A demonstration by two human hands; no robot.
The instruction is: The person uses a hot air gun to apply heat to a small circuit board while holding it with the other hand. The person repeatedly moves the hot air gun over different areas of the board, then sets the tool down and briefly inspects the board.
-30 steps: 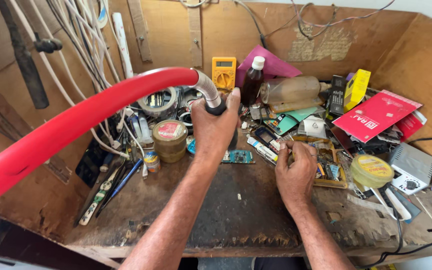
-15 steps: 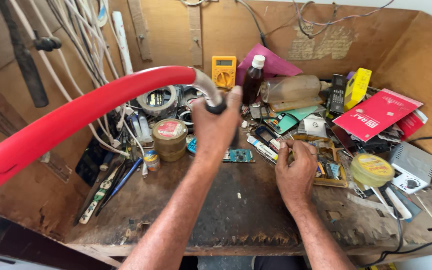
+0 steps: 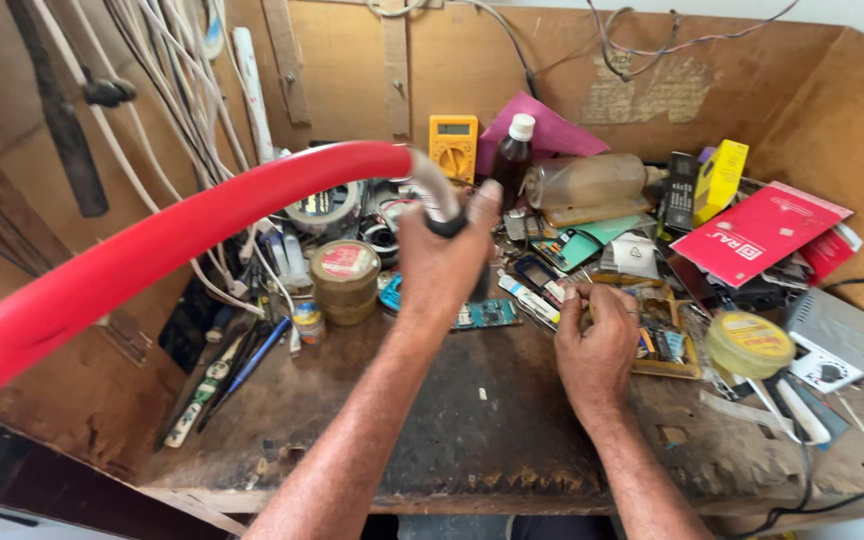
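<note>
Left hand: the left hand (image 3: pixel 442 262) is raised over the middle of the workbench (image 3: pixel 432 440), fingers closed around the metal end fitting (image 3: pixel 432 190) of a thick red hose (image 3: pixel 152 250) that arcs off to the near left.
Right hand: the right hand (image 3: pixel 600 345) rests on the bench right of centre, fingers curled at a small cluttered tray (image 3: pixel 664 340).
Change: since a second ago, both hands stay almost where they were; the hose grip is unchanged.
Hidden: what the right fingertips pinch cannot be told; the hose's near end is cut off.

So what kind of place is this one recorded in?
Probably an electronics repair bench: a yellow multimeter against the wooden back wall, a circuit board on the worn bench, cables hanging behind. The left hand grips a red hose.
</note>
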